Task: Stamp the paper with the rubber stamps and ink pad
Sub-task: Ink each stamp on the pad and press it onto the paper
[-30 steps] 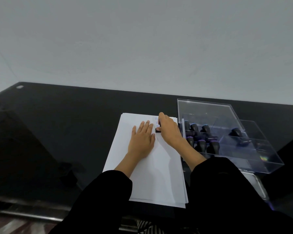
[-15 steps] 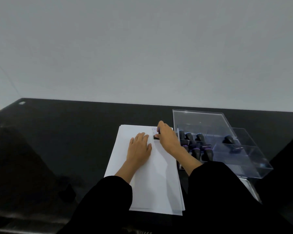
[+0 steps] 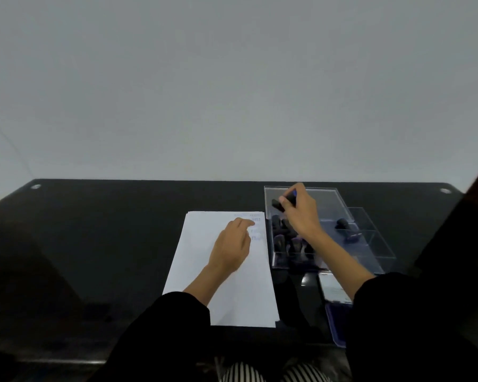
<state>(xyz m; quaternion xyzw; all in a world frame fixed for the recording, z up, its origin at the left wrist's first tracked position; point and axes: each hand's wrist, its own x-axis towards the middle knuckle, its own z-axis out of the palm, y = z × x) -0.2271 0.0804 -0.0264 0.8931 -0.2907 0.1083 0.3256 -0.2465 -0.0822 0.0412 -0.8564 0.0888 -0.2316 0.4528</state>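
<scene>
Stamps [image 3: 279,241] inside clear box [image 3: 375,244] beside paper [image 3: 232,299]

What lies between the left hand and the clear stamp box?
Head view: only a strip of paper with faint stamp marks separates left hand and clear box.

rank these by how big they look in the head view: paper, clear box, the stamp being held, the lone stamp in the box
1. paper
2. clear box
3. held stamp and lone stamp: they look about alike, and the right hand hides part of the held one, so no ranking.
</scene>
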